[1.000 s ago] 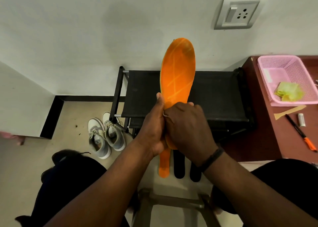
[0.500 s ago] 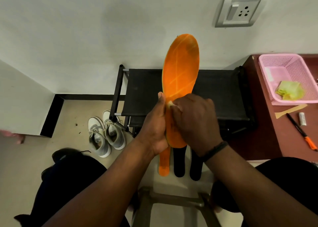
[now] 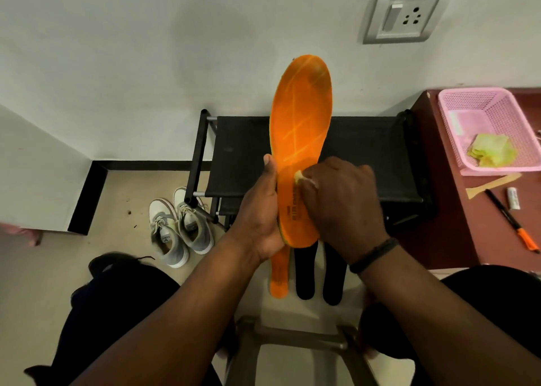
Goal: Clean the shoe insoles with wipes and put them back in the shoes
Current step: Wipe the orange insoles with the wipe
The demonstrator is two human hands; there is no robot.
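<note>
A person is holding an orange insole [image 3: 301, 128] upright in front of a white wall, toe end pointing up. The left hand [image 3: 260, 213] is gripping the insole's left edge near the heel, thumb lying along the edge and fingers curled behind it. The right hand [image 3: 345, 198] is curling over the lower half of the insole's face, pinching a small pale wipe [image 3: 299, 176] against the orange surface; only a corner of the wipe is showing past the knuckles. A dark band [image 3: 373, 255] is sitting on the right wrist. Below the hands, a second orange insole [image 3: 278, 274] and two black insoles [image 3: 304, 271] are lying side by side on a pale surface, partly hidden by the hands. Behind them a black shoe rack [image 3: 366, 157] is standing against the wall, and a pair of grey-and-white sneakers [image 3: 178, 230] is sitting on the floor just beside its left leg. To the right, a reddish-brown table [image 3: 456, 224] is carrying a pink plastic basket [image 3: 497, 113] with crumpled yellow-green wipes [image 3: 491, 154] inside, along with an orange-tipped black pen [image 3: 509, 221] and a small white tube [image 3: 513, 198]. A grey switch-and-socket plate [image 3: 402, 15] is sitting on the wall above.
</note>
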